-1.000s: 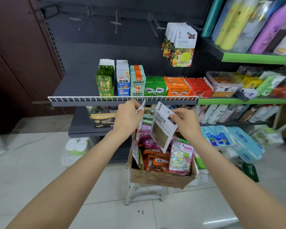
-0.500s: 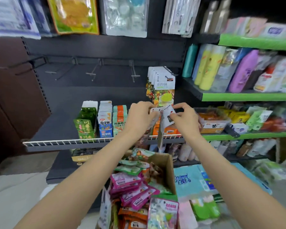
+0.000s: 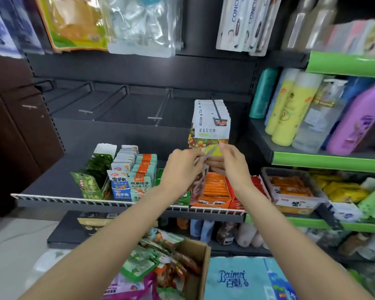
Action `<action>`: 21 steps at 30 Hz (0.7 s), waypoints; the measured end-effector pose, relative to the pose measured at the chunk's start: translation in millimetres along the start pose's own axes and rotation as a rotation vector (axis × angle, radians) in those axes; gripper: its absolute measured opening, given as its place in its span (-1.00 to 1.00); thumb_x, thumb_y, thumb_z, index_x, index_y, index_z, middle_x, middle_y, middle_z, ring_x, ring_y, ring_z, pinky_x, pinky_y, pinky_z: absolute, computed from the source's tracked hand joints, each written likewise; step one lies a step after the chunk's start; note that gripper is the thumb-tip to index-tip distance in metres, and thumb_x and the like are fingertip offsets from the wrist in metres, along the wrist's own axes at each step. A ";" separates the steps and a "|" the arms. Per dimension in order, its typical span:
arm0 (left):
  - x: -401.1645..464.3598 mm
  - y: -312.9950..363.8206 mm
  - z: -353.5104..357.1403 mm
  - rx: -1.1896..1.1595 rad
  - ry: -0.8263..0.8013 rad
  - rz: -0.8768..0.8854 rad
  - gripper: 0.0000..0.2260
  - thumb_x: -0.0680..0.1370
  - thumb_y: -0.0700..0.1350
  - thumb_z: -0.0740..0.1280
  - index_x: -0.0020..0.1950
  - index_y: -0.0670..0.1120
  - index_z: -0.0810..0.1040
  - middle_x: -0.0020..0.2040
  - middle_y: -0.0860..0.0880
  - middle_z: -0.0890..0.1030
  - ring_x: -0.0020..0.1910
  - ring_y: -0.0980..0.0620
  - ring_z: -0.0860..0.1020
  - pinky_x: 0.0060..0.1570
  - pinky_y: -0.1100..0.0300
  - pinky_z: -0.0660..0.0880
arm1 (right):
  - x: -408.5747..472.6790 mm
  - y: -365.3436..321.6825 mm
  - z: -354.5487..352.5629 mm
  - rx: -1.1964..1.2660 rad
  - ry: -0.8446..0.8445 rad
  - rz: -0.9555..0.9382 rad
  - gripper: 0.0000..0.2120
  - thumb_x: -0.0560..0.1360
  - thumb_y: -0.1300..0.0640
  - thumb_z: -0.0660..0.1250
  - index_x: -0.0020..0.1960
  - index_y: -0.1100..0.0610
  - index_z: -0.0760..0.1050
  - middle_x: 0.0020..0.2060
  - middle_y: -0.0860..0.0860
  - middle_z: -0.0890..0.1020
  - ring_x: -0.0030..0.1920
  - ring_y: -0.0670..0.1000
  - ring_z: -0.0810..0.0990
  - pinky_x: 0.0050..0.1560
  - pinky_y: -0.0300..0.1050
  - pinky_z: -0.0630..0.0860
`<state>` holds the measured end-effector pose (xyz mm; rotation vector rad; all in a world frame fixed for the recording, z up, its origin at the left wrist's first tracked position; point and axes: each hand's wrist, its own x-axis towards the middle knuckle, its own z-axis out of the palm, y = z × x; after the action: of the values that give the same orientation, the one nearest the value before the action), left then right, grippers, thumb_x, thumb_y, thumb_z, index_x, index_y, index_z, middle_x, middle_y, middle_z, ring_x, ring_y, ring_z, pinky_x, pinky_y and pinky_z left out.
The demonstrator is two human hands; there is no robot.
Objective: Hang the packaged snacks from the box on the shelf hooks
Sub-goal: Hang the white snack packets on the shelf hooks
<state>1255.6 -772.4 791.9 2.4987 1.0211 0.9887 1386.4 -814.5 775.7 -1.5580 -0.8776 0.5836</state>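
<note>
Both hands hold snack packets raised in front of the shelf. My left hand [image 3: 181, 167] grips a packet [image 3: 198, 185] that hangs down below it. My right hand [image 3: 230, 164] pinches the top of a thin packet [image 3: 210, 152] seen almost edge-on. Just above the hands, a stack of white packets [image 3: 211, 124] hangs on a hook [image 3: 217, 110]. Three bare hooks [image 3: 158, 111] stick out from the dark back panel to the left. The cardboard box [image 3: 200, 267] of colourful snack packets stands below, between my forearms.
A wire-fronted shelf [image 3: 74, 200] holds upright snack cartons and orange and red boxes. Green shelves [image 3: 325, 161] on the right carry bottles and trays. Bags hang along the top row. A blue tissue pack [image 3: 243, 278] lies right of the box.
The hands have risen from the box to shelf height with the packets, closing together below the hanging white stack. The view has tilted up and moved closer to the shelf.
</note>
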 end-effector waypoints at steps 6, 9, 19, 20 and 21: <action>33.2 -15.1 -3.1 -0.332 0.113 -0.307 -0.83 0.44 -0.17 0.45 0.02 -0.14 0.67 -0.07 -0.06 0.69 -0.12 -0.02 0.63 0.06 0.10 0.54 | 36.2 21.8 -17.5 -0.069 0.047 -0.040 -0.73 0.50 0.05 0.35 0.16 0.11 0.52 0.11 0.02 0.59 0.16 0.04 0.54 0.23 0.11 0.47; 43.2 -20.2 0.3 -0.345 0.074 -0.366 -0.83 0.43 -0.15 0.47 0.00 -0.14 0.68 -0.07 -0.05 0.69 -0.10 0.03 0.63 0.02 0.07 0.55 | 51.3 26.6 -20.9 -0.015 0.089 0.012 -0.87 0.43 0.08 0.43 -0.26 0.08 0.57 -0.19 0.06 0.68 -0.10 0.16 0.65 -0.02 0.19 0.58; 59.8 -36.2 -7.8 -0.177 0.261 -0.429 -0.86 0.48 -0.18 0.41 0.02 -0.15 0.67 -0.07 -0.07 0.68 -0.19 0.03 0.57 -0.07 0.26 0.44 | 77.8 17.6 -28.9 -0.100 0.130 -0.206 -0.91 0.54 0.13 0.29 -0.10 0.09 0.54 -0.24 -0.08 0.65 -0.27 -0.14 0.60 -0.32 -0.26 0.47; 60.5 -35.0 -8.1 -0.175 0.272 -0.424 -0.86 0.49 -0.18 0.41 0.01 -0.15 0.67 -0.09 -0.06 0.68 -0.20 0.05 0.55 -0.10 0.28 0.42 | 78.0 19.5 -29.7 -0.103 0.125 -0.219 -0.91 0.55 0.13 0.29 -0.10 0.11 0.54 -0.22 -0.08 0.65 -0.25 -0.16 0.61 -0.32 -0.28 0.48; 61.1 -34.2 -8.5 -0.173 0.283 -0.418 -0.87 0.49 -0.18 0.40 0.01 -0.14 0.67 -0.11 -0.05 0.67 -0.21 0.07 0.53 -0.12 0.29 0.39 | 77.2 20.5 -30.8 -0.097 0.118 -0.237 -0.90 0.55 0.13 0.29 -0.09 0.12 0.54 -0.20 -0.08 0.66 -0.22 -0.15 0.62 -0.29 -0.25 0.51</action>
<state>1263.9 -705.3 812.2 1.9305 1.3999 1.2480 1460.3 -771.6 769.6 -1.5314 -0.9944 0.2801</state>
